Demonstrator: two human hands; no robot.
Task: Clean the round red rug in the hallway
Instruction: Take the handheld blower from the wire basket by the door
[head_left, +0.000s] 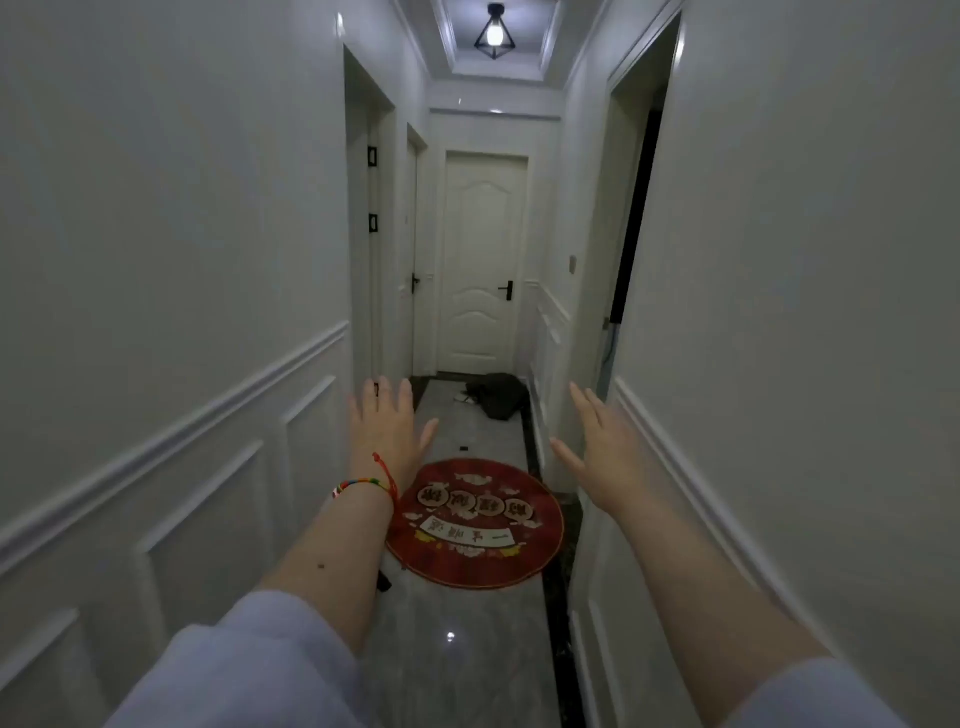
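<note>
Reaching forward at chest height, the left hand (387, 428), with a braided multicoloured string bracelet (370, 484) at its wrist, and the right hand (605, 452) are both spread flat with fingers straight, holding and touching nothing. Below and between them, the round red rug with pale printed characters (475, 525) lies flat on the glossy grey marble floor (457, 649), its right edge near the dark floor border. White panelled walls (182, 312) close in on both sides. Farther along, a dark crumpled bundle (498, 397) lies before the closed white door (485, 260).
</note>
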